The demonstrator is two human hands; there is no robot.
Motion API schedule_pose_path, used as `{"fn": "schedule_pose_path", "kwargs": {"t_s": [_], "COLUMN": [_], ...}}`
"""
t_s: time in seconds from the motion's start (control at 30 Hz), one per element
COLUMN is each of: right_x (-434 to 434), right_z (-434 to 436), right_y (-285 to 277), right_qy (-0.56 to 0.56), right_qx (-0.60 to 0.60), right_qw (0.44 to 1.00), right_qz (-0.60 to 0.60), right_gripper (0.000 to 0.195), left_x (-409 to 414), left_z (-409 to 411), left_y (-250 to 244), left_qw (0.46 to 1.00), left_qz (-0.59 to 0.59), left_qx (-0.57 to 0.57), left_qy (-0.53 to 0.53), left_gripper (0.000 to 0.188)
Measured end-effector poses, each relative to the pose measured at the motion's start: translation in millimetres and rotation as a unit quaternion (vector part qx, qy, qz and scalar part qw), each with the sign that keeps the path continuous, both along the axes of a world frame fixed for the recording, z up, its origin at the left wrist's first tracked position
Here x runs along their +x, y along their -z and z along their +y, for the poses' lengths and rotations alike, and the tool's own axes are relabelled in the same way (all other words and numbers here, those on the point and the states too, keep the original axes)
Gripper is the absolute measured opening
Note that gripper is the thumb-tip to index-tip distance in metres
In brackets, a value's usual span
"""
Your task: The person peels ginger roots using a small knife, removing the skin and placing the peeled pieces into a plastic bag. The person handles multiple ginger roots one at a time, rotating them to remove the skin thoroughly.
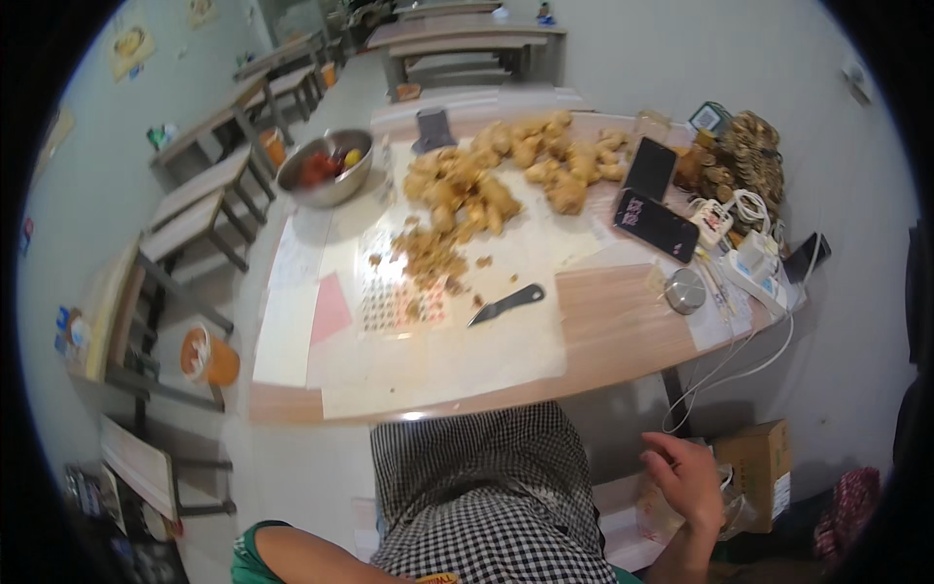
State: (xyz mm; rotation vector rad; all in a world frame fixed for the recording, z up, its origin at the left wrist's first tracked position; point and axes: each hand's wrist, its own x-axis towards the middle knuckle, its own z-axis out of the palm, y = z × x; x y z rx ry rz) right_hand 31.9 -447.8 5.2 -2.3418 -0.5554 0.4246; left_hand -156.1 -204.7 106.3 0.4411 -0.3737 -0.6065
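Observation:
My right hand hangs below the table's front edge, to the right of my checked apron. It holds nothing; its fingers are loosely bent, with the thumb apart. Only my left forearm shows at the bottom; the left hand is out of view. Before me on the table lies a small knife with a dark handle, its blade tip towards the left. Behind it are a heap of brown peelings and a pile of ginger roots. More ginger lies farther back.
A steel bowl with red items stands back left. Two smartphones, a round metal tin and a power strip with trailing cables occupy the right side. A cardboard box is below right; an orange bucket stands left.

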Motion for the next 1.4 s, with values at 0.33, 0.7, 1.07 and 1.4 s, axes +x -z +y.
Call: {"fn": "schedule_pose_path", "kwargs": {"t_s": [0.33, 0.7, 1.07, 1.4], "right_x": [-27.2, -50.0, -51.0, -13.8], "right_z": [59.9, 112.8, 70.1, 228.4], "right_y": [-6.7, -34.9, 59.6, -25.0], "right_qy": [-0.18, -0.333, -0.438, -0.582], "right_qx": [-0.049, -0.02, -0.126, 0.222], "right_qw": [0.981, 0.942, 0.88, 0.767], "right_qz": [0.044, -0.022, 0.133, -0.151], "right_gripper": [0.034, 0.028, 0.026, 0.022], "left_x": [-116.6, -129.0, -145.5, -138.0], "left_z": [93.1, 319.9, 62.4, 101.0], "left_y": [61.0, 233.7, 286.0, 126.0], "left_qw": [0.85, 0.433, 0.582, 0.633], "left_qz": [0.19, 0.413, -0.07, -0.003], "left_qx": [0.222, 0.203, 0.709, 0.773], "left_qy": [-0.438, -0.775, -0.393, 0.04], "left_gripper": [0.033, 0.072, 0.036, 0.047]}}
